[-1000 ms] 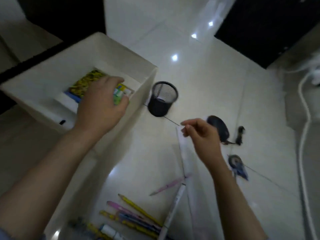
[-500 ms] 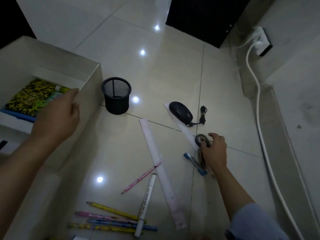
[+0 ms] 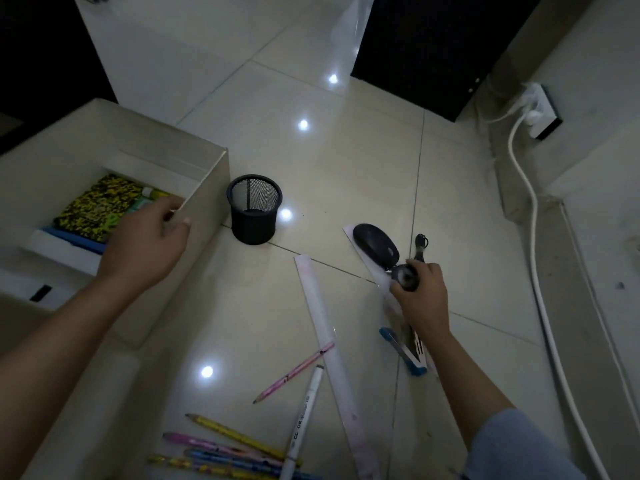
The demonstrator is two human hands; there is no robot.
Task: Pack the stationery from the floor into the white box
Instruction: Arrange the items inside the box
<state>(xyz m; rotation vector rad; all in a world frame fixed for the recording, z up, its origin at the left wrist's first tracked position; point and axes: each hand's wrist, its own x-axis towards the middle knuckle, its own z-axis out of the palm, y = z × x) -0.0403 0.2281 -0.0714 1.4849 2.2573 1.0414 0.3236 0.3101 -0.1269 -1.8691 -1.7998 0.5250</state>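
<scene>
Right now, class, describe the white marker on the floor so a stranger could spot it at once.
Start at the white box on the left, then look down the floor to the pencils near the bottom edge. The white marker lies slanted across them, beside the long ruler; it alone is thick, white and printed with dark lettering.

Black mesh cup (image 3: pixel 254 209); yellow-black speckled, maybe notebook (image 3: pixel 98 206).

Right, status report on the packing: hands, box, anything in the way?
Left hand open at the white box wall. Right hand gripping a round dark item beside the mouse. Pencils, marker unpacked. Path clear.
</scene>
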